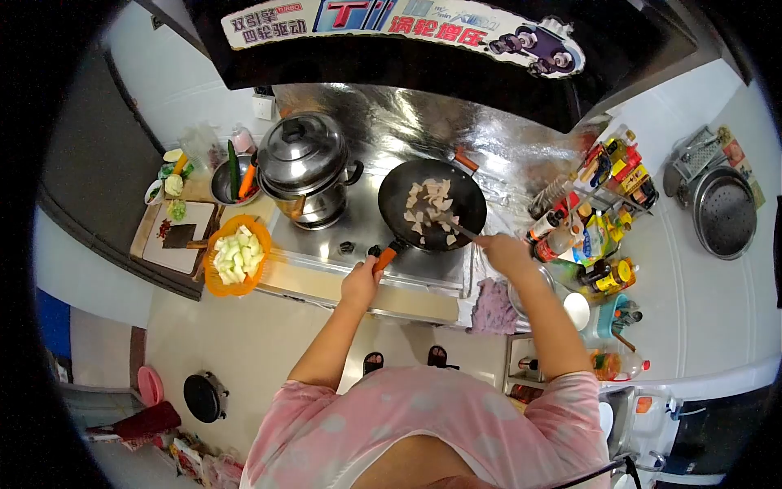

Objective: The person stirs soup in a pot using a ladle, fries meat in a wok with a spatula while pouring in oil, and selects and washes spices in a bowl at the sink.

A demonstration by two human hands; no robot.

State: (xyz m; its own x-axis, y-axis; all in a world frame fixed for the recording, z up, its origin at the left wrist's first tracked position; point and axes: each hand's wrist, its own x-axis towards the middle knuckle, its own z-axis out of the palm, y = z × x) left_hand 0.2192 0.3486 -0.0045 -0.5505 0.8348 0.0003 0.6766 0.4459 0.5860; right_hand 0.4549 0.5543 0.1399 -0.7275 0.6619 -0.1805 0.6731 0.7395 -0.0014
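My left hand [361, 282] is wrapped round the orange handle [386, 259] of a black wok [397, 186] on the stove. Pale slices that look like meat [437, 192] lie spread over the wok's bottom. From the right, my right hand [505, 254] grips a spatula [463, 229], its far end down among the slices. Left of the wok stands a lidded steel steamer pot [301, 155], which neither hand touches.
An orange basket of cut pale-green vegetable [209, 269] and a cutting board [167, 255] with a cleaver [175, 236] are at left. Behind them sits a steel bowl [218, 189] with cucumber and carrot. Bottles [560, 242] crowd the right counter beside a purple cloth [494, 308]. A range hood [391, 65] overhangs the stove.
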